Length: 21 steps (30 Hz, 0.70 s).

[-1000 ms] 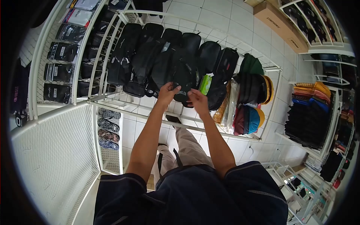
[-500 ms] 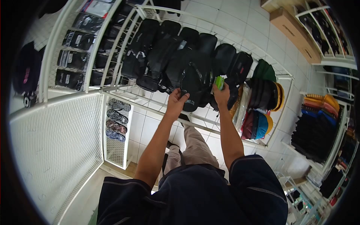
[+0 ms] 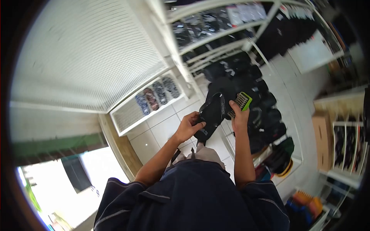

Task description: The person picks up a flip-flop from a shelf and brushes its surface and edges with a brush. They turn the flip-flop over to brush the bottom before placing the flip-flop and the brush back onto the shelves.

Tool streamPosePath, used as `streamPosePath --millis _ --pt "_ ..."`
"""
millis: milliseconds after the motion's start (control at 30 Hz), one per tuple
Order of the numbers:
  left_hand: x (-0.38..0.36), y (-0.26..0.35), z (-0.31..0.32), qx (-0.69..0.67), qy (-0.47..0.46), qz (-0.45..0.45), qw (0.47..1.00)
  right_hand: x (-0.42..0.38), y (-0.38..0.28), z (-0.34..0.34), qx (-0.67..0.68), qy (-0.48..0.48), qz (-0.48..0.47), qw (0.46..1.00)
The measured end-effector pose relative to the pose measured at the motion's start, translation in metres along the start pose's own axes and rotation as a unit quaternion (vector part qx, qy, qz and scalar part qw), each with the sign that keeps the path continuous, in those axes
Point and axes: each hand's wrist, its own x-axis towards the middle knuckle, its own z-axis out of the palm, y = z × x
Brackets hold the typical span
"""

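A black bag (image 3: 211, 115) with small white lettering hangs between my two hands, in front of the rack. My left hand (image 3: 189, 127) pinches the near left edge of this bag. In my right hand (image 3: 239, 115) is a green brush (image 3: 243, 101), its pale bristles facing up and left. The fingers of that hand are partly hidden behind the brush and the dark fabric, beside the bag's right edge. Beyond my right hand, more black bags (image 3: 266, 111) are packed in a row on the white rack.
White mesh panel (image 3: 88, 50) at the left, above a small rack of patterned rolled items (image 3: 150, 98). Shelves with wrapped packs (image 3: 204, 25) stand ahead. A cardboard box (image 3: 322, 142) and shelving are at the right. A bright opening (image 3: 108, 165) lies at lower left.
The view has turned toward the left mesh panel. The black bag is now apart from the row, between my hands. The brush has turned and its bristles now show.
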Motion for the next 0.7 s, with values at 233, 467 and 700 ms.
streamPosePath --millis 233,467,700 --pt "-0.097 0.054 -0.077 -0.059 0.136 0.07 0.987 -0.046 0.044 0.133 -0.137 -0.223 -0.033 0.965" --pt "-0.176 0.061 -0.148 -0.132 0.239 0.091 0.958 -0.092 0.096 0.222 -0.214 -0.325 -0.037 0.921" --pt "-0.221 0.051 -0.181 0.103 0.357 0.141 0.918 -0.16 0.122 0.283 -0.247 -0.363 -0.037 0.898"
